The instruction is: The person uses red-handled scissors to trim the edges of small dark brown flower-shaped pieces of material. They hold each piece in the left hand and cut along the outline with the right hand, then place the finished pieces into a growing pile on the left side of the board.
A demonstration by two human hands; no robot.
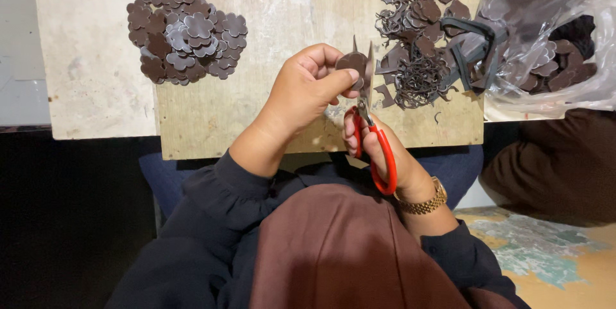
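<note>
Above the wooden board, at its near edge, a small dark brown piece is being pinched between the thumb and fingers of the left hand. Red-handled scissors are being gripped by the right hand, with the blades parted around the piece. To the left, a heap of flower-shaped cutouts is being kept on the board; to the right, a tangle of dark offcuts is lying just beside a clear plastic bag of further pieces. Nothing is blocking the hands.
</note>
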